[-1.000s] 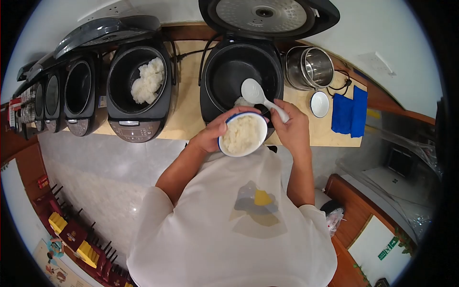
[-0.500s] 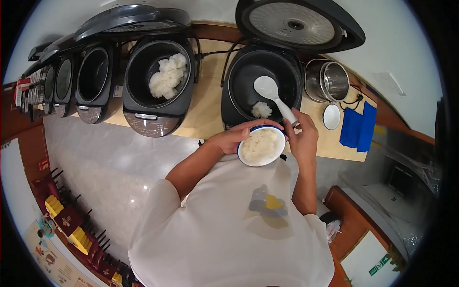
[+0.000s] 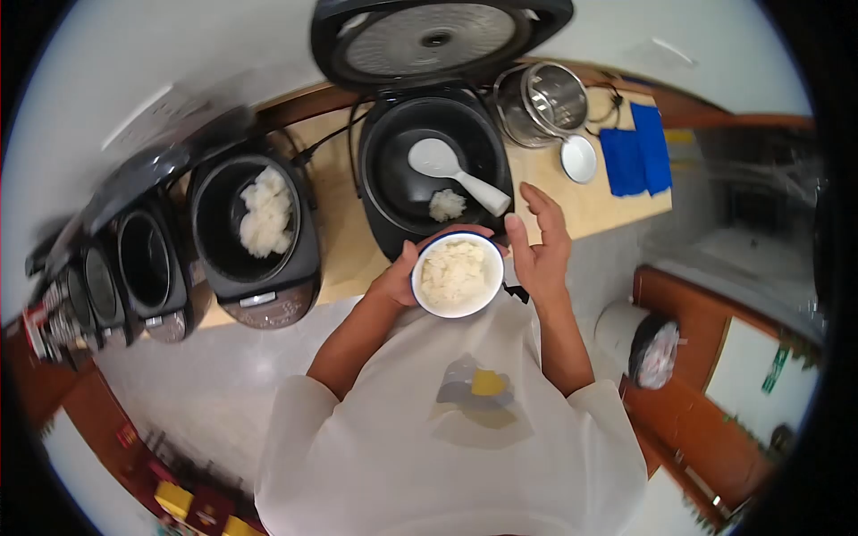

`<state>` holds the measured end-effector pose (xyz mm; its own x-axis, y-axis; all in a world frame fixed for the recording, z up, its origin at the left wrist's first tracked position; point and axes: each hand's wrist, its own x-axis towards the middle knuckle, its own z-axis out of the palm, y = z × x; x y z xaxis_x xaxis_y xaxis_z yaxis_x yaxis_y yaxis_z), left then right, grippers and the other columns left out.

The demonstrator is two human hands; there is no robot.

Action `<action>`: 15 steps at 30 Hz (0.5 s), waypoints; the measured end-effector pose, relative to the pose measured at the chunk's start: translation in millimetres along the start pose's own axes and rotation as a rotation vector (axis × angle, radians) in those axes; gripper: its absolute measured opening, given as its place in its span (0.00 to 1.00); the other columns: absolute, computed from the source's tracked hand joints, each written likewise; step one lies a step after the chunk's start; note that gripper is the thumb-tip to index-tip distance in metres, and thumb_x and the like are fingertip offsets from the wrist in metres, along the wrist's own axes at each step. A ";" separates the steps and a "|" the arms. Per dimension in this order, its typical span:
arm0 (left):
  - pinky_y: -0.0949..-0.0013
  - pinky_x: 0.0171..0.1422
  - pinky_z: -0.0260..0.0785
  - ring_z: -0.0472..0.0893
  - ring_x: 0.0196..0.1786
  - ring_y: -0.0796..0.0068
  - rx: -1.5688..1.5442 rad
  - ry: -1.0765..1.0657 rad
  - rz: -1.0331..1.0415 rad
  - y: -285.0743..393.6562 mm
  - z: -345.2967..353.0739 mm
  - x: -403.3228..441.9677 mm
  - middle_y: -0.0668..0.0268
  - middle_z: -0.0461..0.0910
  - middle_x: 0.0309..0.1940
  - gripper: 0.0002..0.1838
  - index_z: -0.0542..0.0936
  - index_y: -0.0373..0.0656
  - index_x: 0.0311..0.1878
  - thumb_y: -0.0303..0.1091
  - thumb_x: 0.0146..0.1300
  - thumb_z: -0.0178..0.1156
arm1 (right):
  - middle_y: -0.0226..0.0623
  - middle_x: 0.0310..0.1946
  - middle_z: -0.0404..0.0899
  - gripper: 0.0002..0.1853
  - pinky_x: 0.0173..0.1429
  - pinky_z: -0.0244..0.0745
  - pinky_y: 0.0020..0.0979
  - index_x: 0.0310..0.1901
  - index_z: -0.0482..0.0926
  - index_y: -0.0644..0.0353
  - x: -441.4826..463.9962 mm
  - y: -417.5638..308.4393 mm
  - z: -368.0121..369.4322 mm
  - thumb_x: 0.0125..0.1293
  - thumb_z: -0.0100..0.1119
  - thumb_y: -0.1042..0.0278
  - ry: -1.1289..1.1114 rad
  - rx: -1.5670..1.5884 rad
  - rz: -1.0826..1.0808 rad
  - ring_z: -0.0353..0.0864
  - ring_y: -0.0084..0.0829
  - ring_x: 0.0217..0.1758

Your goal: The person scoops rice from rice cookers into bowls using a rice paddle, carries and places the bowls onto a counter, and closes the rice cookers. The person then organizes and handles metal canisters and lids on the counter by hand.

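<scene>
Bench (image 3: 338,241): at least five cookers (image 3: 391,234), one paddle (image 3: 474,186), one small bowl (image 3: 579,159); left grip (image 3: 394,280) pinching one rice bowl (image 3: 492,284), right grip (image 3: 542,250) spread.

Fisheye view, indoor light, moderately bright and fairly even. Bowl (image 3: 458,274): pale, well lit, blue rim readable; rice (image 3: 454,271) inside it slightly soft, grains merging. Beyond the bowl: open cooker (image 3: 389,147), dark interior in shade; spoon (image 3: 435,159) bright white against it. Beyond and right of the bowl: steel pot (image 3: 521,105), patches of bright glare. Far left of the bowl: smaller cooker (image 3: 170,327), smeared, panel markings illegible. Low left of the bowl: yellow items (image 3: 174,498), blurred. All around the bowl: tabletop (image 3: 335,223) bowed, black rounded corners.
</scene>
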<state>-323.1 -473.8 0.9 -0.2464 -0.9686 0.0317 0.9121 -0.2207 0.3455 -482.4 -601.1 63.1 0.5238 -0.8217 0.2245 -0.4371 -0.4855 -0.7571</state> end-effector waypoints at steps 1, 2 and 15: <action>0.52 0.75 0.68 0.73 0.73 0.51 0.013 0.014 0.011 -0.1 -0.9 -0.3 0.44 0.68 0.73 0.69 0.56 0.35 0.79 0.89 0.51 0.51 | 0.52 0.61 0.79 0.26 0.68 0.72 0.40 0.62 0.78 0.68 -4.9 -2.1 -4.3 0.67 0.69 0.62 -0.026 0.059 0.015 0.79 0.48 0.63; 0.51 0.75 0.67 0.74 0.72 0.50 0.063 0.061 -0.010 1.5 -0.4 -3.2 0.44 0.68 0.72 0.70 0.56 0.36 0.79 0.91 0.49 0.49 | 0.52 0.61 0.79 0.28 0.68 0.72 0.41 0.63 0.78 0.68 -10.2 -4.6 -6.1 0.66 0.70 0.59 -0.033 0.075 -0.034 0.79 0.48 0.64; 0.53 0.79 0.63 0.67 0.77 0.61 -0.018 0.084 -0.094 -4.7 -15.5 -13.0 0.56 0.64 0.76 0.66 0.55 0.37 0.80 0.86 0.54 0.52 | 0.50 0.76 0.61 0.65 0.76 0.58 0.51 0.75 0.63 0.63 -47.7 -61.1 -5.4 0.36 0.86 0.42 -0.302 -0.080 -0.119 0.62 0.54 0.77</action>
<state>-319.1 -461.9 -15.7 -0.3032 -0.9497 -0.0789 0.8921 -0.3119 0.3269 -484.6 -533.9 101.9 0.7626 -0.6379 0.1077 -0.4093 -0.6047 -0.6832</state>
